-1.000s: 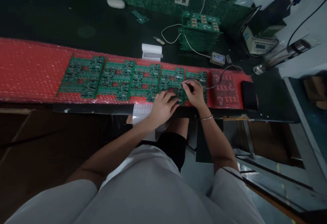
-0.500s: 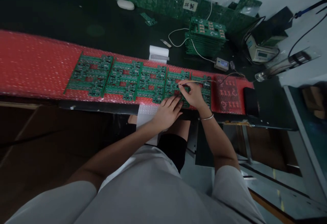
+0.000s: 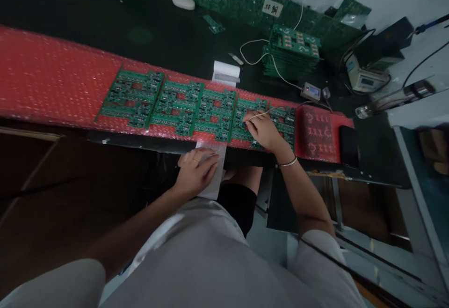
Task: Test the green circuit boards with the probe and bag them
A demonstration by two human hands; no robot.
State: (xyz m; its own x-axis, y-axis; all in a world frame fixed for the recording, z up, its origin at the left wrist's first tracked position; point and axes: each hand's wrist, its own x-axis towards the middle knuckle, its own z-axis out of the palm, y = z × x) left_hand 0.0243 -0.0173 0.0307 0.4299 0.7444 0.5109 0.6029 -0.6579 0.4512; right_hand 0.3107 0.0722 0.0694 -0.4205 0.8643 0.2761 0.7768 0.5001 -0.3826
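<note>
Head view: left hand [image 3: 198, 171] open over a white paper strip [image 3: 213, 184]; fourth green rectangular circuit-board panel [image 3: 242, 132] lies on red bubble wrap [image 3: 63, 78], long axis pointing away, under the nearer right hand [image 3: 264, 131], pinching a thin pale cable [image 3: 260, 114].

We cannot read the lit screen of a small meter [image 3: 311, 91]; the right hand [image 3: 264, 130] hides part of a circuit board [image 3: 241, 133], while red bubble wrap [image 3: 52, 74] runs past our left edge.
</note>
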